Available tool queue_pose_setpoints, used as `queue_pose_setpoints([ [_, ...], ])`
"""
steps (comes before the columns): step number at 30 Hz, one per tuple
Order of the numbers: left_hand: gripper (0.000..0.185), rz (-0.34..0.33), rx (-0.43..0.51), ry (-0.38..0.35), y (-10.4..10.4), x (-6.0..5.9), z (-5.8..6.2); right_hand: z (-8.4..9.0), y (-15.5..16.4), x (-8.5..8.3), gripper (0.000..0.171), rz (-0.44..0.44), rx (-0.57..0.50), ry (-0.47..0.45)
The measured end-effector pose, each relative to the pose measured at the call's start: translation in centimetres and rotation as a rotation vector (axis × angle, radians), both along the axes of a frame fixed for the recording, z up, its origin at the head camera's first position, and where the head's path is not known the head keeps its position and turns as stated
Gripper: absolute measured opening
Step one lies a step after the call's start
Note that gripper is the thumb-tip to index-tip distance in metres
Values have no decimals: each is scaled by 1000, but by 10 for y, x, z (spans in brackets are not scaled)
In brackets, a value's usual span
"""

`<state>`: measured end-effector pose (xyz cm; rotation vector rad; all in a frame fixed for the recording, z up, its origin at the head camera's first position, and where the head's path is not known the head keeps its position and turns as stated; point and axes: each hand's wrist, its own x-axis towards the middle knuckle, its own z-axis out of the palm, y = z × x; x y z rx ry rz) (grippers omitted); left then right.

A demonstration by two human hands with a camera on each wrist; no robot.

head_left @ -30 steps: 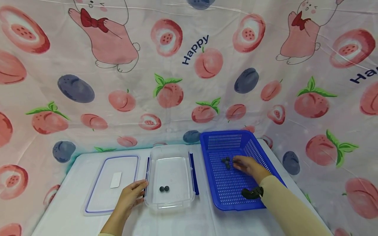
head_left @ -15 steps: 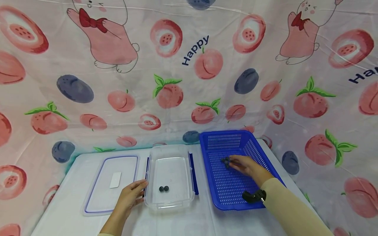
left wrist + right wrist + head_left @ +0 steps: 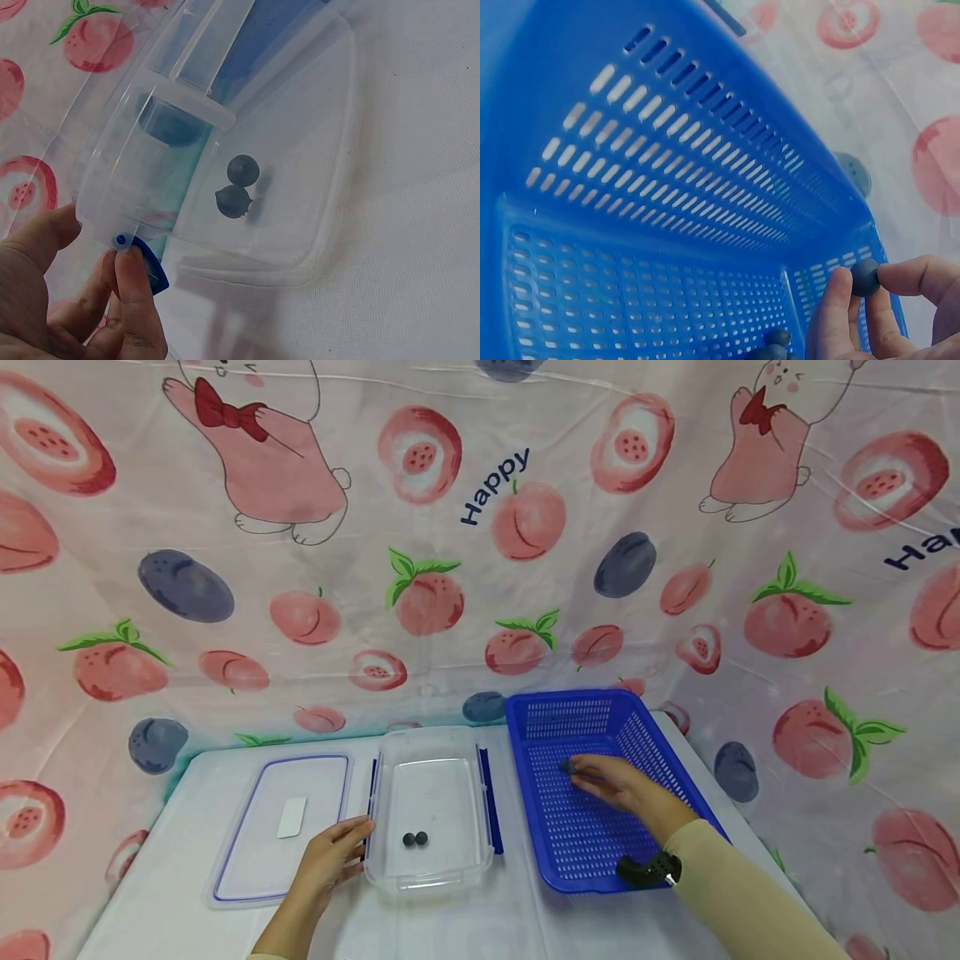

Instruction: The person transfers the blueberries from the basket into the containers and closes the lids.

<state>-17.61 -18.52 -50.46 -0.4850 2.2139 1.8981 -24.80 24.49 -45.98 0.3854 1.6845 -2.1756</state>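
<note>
Inside the blue plastic basket (image 3: 531, 793), my right hand (image 3: 618, 789) pinches a blueberry (image 3: 865, 278) between thumb and fingertips. Several more blueberries (image 3: 778, 337) lie on the basket floor just below that hand, mostly hidden by it in the head view. My left hand (image 3: 330, 860) holds the left side of a clear plastic container (image 3: 431, 885), thumb at its rim and fingers by the hinge of a blue side latch (image 3: 154, 268). Two blueberries (image 3: 243, 171) rest side by side on the container's floor, toward its near end.
A clear lid with a blue seal (image 3: 251, 860) lies flat left of the container, a white label (image 3: 292, 817) on it. The container's right blue latch (image 3: 491, 802) hangs out toward the basket. A fruit-print cloth (image 3: 442, 552) rises behind the white table.
My right hand has moved a little left over the blueberries in the basket and now pinches one. My left hand stays at the container's side.
</note>
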Motion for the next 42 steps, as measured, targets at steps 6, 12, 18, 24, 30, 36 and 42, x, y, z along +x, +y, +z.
queue_pose_setpoints([
  [6,57,3,2,1,1,1,1,5,-6,5,30,48,-14,25],
  [12,55,11,9,6,2,2,4,8,-11,10,13,63,-20,28],
  [18,54,21,11,6,2,3,4,13,-15,16,14,95,-44,39],
  [24,55,19,10,7,3,2,2,16,-20,19,18,148,-71,57],
  [30,55,15,11,11,3,3,1,15,-24,23,17,168,-75,58],
  [36,55,18,17,10,4,5,1,17,-30,28,14,170,-79,52],
  [42,55,22,12,9,5,7,1,22,-38,32,13,168,-65,45],
])
